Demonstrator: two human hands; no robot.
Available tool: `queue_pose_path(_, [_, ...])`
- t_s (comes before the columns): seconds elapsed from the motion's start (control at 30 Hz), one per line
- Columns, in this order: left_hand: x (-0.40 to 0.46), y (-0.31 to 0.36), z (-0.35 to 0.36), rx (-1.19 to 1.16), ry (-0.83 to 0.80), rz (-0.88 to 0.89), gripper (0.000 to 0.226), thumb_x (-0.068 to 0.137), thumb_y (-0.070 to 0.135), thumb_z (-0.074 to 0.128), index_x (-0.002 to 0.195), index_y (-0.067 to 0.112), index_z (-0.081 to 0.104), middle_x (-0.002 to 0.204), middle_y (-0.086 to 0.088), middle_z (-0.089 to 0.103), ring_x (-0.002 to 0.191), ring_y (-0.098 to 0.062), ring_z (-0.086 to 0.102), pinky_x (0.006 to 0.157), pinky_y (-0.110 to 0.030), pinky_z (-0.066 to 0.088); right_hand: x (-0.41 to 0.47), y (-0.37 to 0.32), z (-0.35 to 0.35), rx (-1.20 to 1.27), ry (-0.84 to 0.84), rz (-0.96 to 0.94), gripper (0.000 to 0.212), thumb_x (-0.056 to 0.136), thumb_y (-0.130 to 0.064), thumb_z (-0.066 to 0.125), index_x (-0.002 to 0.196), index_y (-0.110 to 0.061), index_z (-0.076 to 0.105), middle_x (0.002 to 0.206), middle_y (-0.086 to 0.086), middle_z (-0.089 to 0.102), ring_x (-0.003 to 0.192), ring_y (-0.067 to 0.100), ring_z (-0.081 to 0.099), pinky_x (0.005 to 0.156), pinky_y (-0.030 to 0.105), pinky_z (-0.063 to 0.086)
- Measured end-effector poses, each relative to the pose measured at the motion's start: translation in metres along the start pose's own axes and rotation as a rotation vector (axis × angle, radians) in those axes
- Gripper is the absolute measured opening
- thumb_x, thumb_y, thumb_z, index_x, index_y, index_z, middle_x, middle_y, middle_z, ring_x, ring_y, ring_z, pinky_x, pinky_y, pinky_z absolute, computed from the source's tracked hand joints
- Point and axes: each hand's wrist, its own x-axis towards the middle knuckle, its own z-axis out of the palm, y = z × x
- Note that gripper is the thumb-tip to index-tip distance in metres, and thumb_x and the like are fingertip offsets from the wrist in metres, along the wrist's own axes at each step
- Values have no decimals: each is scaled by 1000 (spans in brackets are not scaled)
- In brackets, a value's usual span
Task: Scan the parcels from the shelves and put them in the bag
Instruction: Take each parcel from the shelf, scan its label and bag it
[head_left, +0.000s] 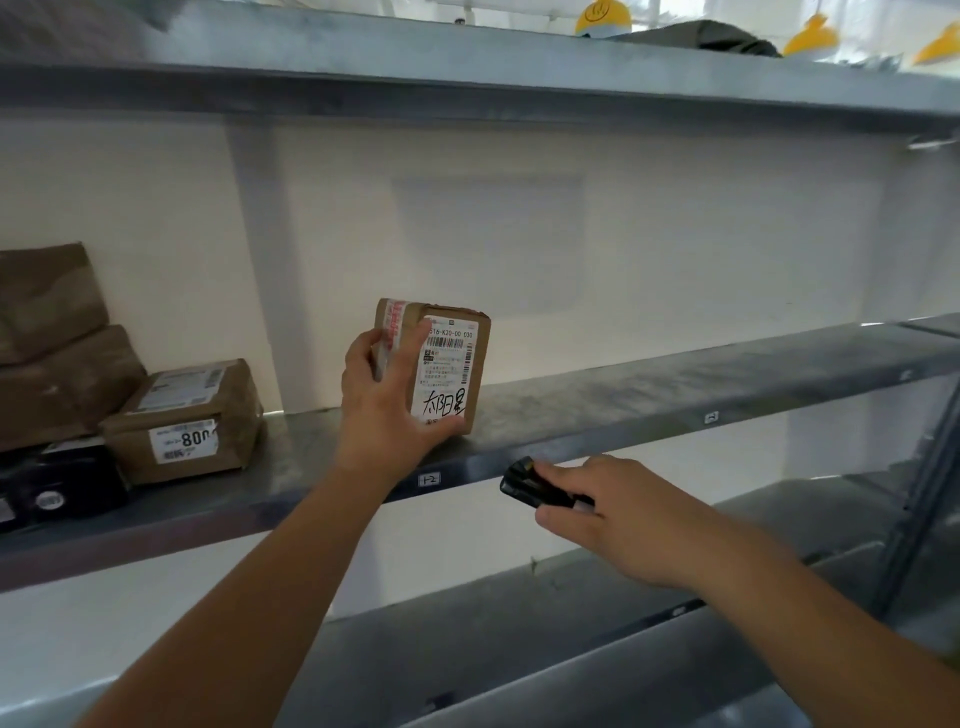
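Scan step by the look of it. Left hand (387, 400) wrapped around small brown cardboard parcel (447, 364), upright on grey metal shelf (675, 379), label facing out. Right hand (623, 514) gripping black handheld scanner (535, 486) just below. Next up, probably: aim at barcode, then bag it (bag not visible).
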Motion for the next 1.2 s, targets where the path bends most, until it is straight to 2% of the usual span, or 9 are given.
queue_pose_path(0.27, [-6, -14, -11, -106, 23, 44, 128, 61, 53, 98, 153, 68, 10, 161, 14, 10, 150, -26, 27, 121, -50, 39, -7, -3, 15, -2, 51, 65, 51, 95, -69, 50, 144, -56, 45, 87, -13, 59, 90, -14, 56, 58, 13, 45])
queue_pose_path(0.37, [-15, -12, -15, -269, 52, 24, 131, 57, 49, 101, 150, 70, 12, 158, 18, 12, 140, -12, 33, 112, -25, 38, -4, -15, 25, 19, 108, 124, 47, 98, -64, 51, 144, -53, 48, 90, -15, 56, 87, -12, 56, 59, 7, 43])
queue_pose_path(0.53, [-40, 1, -32, -475, -4, -20, 129, 57, 50, 101, 148, 71, 12, 161, 9, 21, 132, 3, 35, 85, 12, 29, -10, -47, 50, 15, 148, 282, 49, 102, -60, 46, 150, -48, 43, 96, -15, 50, 80, 6, 59, 59, 15, 42])
queue_pose_path(0.63, [-59, 0, -50, -598, -61, 21, 127, 53, 54, 101, 149, 68, 19, 157, 11, 25, 135, 17, 29, 95, 4, 36, -24, -65, 65, 54, 196, 368, 49, 103, -58, 46, 150, -44, 44, 98, -4, 54, 83, 12, 61, 66, 23, 45])
queue_pose_path(0.77, [-91, -5, -63, -731, -214, 52, 130, 52, 55, 100, 156, 59, 23, 156, 11, 29, 142, 5, 33, 108, -29, 48, -56, -86, 94, 117, 297, 476, 50, 102, -57, 45, 150, -40, 46, 106, 3, 61, 91, 14, 63, 80, 31, 52])
queue_pose_path(0.87, [-116, -11, -57, -805, -316, 66, 133, 50, 54, 102, 157, 58, 23, 158, 11, 30, 146, -5, 37, 111, -46, 50, -91, -93, 122, 82, 370, 561, 49, 102, -57, 44, 147, -37, 49, 98, 3, 57, 83, 12, 59, 67, 23, 41])
queue_pose_path(1.0, [-153, -15, -36, -885, -480, 43, 135, 45, 59, 102, 157, 57, 27, 157, 6, 35, 146, -14, 41, 111, -51, 50, -144, -101, 156, 83, 417, 731, 53, 103, -56, 46, 152, -37, 45, 94, 2, 56, 74, 8, 56, 55, 14, 36])
queue_pose_path(1.13, [-194, -14, -12, -987, -701, 23, 139, 45, 48, 108, 161, 40, 31, 155, -6, 46, 143, -34, 48, 101, -58, 56, -193, -110, 185, 135, 438, 911, 57, 102, -57, 48, 155, -35, 43, 93, 8, 58, 71, 14, 58, 55, 21, 34])
queue_pose_path(1.2, [-217, -8, -3, -993, -774, 24, 139, 47, 49, 108, 162, 36, 30, 152, -6, 48, 140, -33, 51, 97, -55, 59, -213, -114, 201, 157, 450, 979, 58, 103, -56, 49, 157, -36, 39, 94, 8, 59, 72, 15, 60, 57, 22, 36])
